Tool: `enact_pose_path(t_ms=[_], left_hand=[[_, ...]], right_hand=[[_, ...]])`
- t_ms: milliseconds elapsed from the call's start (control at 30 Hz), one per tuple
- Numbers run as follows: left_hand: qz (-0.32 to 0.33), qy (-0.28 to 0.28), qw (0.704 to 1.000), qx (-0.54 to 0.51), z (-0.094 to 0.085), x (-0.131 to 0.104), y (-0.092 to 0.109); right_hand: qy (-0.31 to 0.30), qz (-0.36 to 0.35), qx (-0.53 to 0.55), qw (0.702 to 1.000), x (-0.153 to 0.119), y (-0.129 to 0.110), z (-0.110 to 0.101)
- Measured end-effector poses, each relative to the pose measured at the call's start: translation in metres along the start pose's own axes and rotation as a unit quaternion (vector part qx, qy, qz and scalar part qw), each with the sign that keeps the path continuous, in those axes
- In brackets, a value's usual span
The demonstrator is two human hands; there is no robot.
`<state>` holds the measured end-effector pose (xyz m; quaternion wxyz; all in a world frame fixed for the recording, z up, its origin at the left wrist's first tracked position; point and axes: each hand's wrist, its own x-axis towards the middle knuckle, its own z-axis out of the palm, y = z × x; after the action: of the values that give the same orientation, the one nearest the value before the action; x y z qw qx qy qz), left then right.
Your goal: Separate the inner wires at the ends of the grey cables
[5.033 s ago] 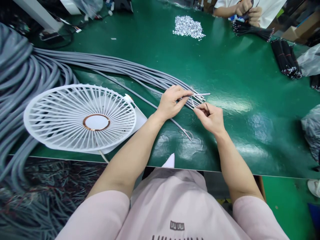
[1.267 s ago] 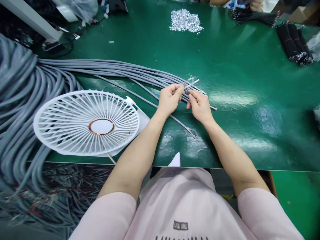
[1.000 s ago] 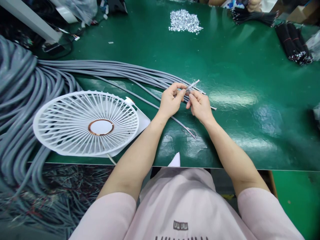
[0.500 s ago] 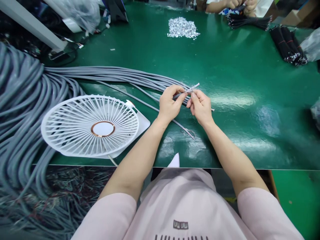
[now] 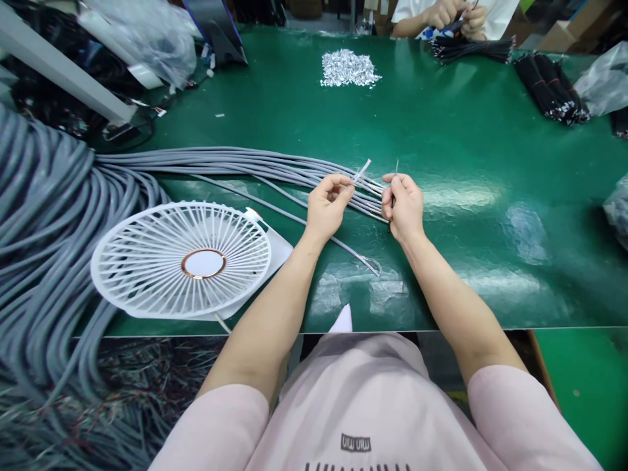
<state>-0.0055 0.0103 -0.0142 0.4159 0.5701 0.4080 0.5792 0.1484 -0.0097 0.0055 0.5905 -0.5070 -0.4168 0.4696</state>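
The slim white stripped cable end [image 5: 363, 170] is at the center of the table, above the grey round-jacketed cable bundle [image 5: 235, 157], and points far and right. The left hand [image 5: 328, 206] pinches it between thumb and fingertips. The right hand [image 5: 405, 206], to the right, is curled around a thin dark pointed tool [image 5: 397, 167], tip upward; the hands are apart.

Risk: the tip may nick the white insulation or prick the left fingertips if it strays while working close. A loose left pinch may let the cable end turn or drop among its neighbours.

Near and right of the left hand, a single grey cable with a frayed end [image 5: 369, 263] lies alone; a forearm may snag its strands. To the left, the white round plastic fan [image 5: 181, 260] stands beside the left forearm; an elbow swing could knock it.
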Motion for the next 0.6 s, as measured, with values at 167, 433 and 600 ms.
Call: enact_pose_path(t_ms=[167, 433, 600], left_hand=[[-0.023, 0.003, 0.999, -0.04, -0.001, 0.001, 0.004], [0.0, -0.027, 1.0, -0.004, -0.003, -0.004, 0.004], [-0.012, -0.034, 0.999, -0.012, -0.005, -0.004, 0.005]], right_hand=[[-0.033, -0.051, -0.074, 0.995, 0.003, 0.0, -0.004], [-0.074, -0.08, -0.108, 0.988, -0.006, 0.002, 0.013], [-0.084, -0.033, -0.016, 0.996, -0.003, 0.007, 0.01]])
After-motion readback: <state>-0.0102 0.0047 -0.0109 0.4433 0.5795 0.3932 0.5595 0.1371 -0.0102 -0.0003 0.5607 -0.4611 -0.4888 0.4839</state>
